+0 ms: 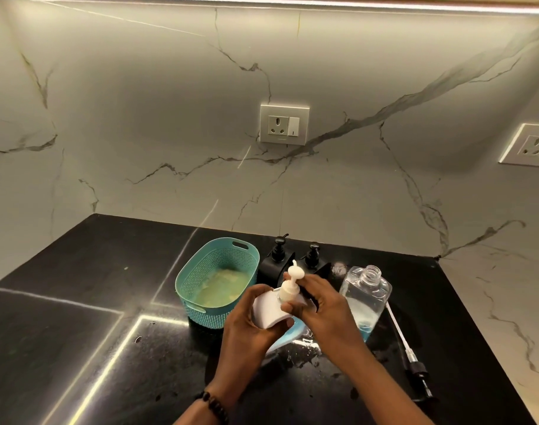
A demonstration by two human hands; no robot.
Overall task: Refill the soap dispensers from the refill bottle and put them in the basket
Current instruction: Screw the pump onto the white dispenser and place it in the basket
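Note:
My left hand (249, 328) grips the body of a white soap dispenser (269, 309) above the black counter. The fingers of my right hand (318, 305) pinch the collar of its cream pump head (291, 285). Behind them stand two black dispensers (277, 260) (312, 260) with black pumps. To the left sits the teal basket (219, 280), with a pale cloth inside. The clear refill bottle (366, 294) stands uncapped at the right, holding a little blue liquid. A light blue object (288, 332) lies under my hands, mostly hidden.
The refill bottle's pump with its long white tube (407, 352) lies on the counter at the right. Wet spots dot the black counter (108, 302) near my hands. A marble wall with two sockets (283, 124) rises behind.

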